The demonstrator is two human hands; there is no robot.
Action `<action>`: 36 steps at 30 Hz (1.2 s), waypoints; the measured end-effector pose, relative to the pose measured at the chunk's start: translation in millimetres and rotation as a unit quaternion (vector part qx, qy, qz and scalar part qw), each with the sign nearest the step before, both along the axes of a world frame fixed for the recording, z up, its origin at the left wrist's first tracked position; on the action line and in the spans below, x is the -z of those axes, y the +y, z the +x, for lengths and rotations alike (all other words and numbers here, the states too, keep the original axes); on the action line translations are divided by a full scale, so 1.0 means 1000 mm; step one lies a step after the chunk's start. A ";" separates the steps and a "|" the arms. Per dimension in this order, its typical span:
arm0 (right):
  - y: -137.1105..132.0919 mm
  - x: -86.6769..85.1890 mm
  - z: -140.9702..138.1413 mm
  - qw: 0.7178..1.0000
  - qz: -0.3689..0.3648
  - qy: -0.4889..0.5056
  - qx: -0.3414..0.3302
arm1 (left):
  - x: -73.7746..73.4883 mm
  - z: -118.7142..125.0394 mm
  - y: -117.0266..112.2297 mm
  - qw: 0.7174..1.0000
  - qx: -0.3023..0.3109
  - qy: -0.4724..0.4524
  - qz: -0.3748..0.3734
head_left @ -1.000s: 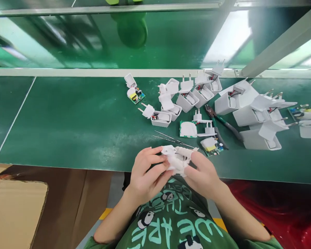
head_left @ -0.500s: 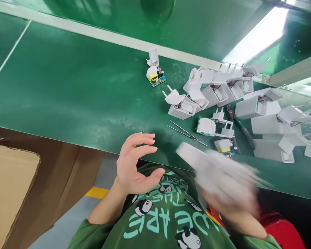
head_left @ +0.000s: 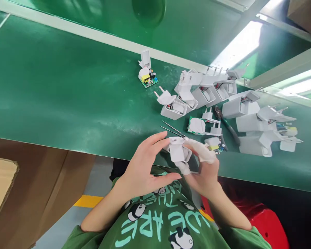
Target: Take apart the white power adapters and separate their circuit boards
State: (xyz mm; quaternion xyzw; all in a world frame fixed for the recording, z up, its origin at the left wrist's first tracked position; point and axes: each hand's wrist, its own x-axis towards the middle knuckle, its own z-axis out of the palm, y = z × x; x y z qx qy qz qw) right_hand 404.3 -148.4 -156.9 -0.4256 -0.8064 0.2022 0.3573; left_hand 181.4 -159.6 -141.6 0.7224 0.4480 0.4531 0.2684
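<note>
My right hand [head_left: 204, 169], its fingertips wrapped in white finger cots, pinches a small white charger housing [head_left: 176, 152] just off the near edge of the green table [head_left: 54, 86]. My left hand [head_left: 145, 166] is beside it on the left, fingers stretched toward the housing, index tip touching its top corner, thumb spread below. Thin metal tweezers [head_left: 172, 130] lie on the table just beyond my hands.
Several open white charger shells with plug caps [head_left: 204, 93] are clustered at the right, with green circuit boards [head_left: 196, 125], another board [head_left: 146, 78] farther back, and pliers [head_left: 228, 124]. A cardboard box [head_left: 0, 183] sits at lower left, a red object [head_left: 272, 231] at lower right.
My right hand, blurred off to the right half a second ago, has come back to the middle holding the housing. My left hand, which hung open and apart, has moved up to touch it.
</note>
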 end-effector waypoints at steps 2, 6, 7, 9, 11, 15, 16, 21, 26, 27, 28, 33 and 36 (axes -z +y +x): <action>-0.002 0.004 0.000 0.998 -0.024 0.060 0.027 | 0.000 0.006 0.003 1.000 0.004 -0.011 -0.011; -0.002 0.004 -0.001 0.997 -0.011 0.070 0.022 | 0.002 0.012 0.007 0.999 0.002 -0.029 -0.031; -0.002 0.002 -0.002 0.998 -0.005 0.063 0.014 | 0.003 0.011 0.007 0.999 0.008 -0.033 -0.033; 0.000 0.000 -0.002 0.998 0.000 0.055 0.009 | 0.005 0.010 0.006 0.998 0.023 -0.035 -0.040; 0.001 0.000 -0.002 0.998 -0.002 0.058 0.018 | 0.007 0.008 0.005 0.998 0.029 -0.028 -0.048; 0.004 0.000 0.001 0.999 0.040 -0.012 -0.015 | 0.007 0.005 0.002 0.998 0.040 -0.029 -0.049; 0.005 0.000 0.001 0.997 0.050 -0.048 -0.032 | 0.007 0.005 0.002 0.997 0.046 -0.039 -0.052; 0.000 -0.006 -0.007 0.999 -0.029 0.021 -0.022 | 0.003 -0.002 0.002 0.994 0.018 -0.110 -0.012; -0.012 -0.027 -0.028 0.864 -0.350 0.363 0.022 | -0.006 0.009 -0.002 0.994 0.019 -0.004 0.106; -0.013 -0.031 -0.032 0.832 -0.403 0.381 0.013 | -0.009 0.013 -0.003 0.994 0.007 0.018 0.105; -0.013 -0.033 -0.035 0.804 -0.447 0.392 0.005 | -0.013 0.018 -0.004 0.995 -0.010 0.029 0.095; -0.010 -0.035 -0.043 0.713 -0.549 0.436 -0.023 | -0.027 0.030 -0.005 0.994 -0.089 0.036 0.045; -0.008 -0.034 -0.044 0.718 -0.552 0.424 -0.021 | -0.032 0.032 -0.003 0.994 -0.093 0.041 0.034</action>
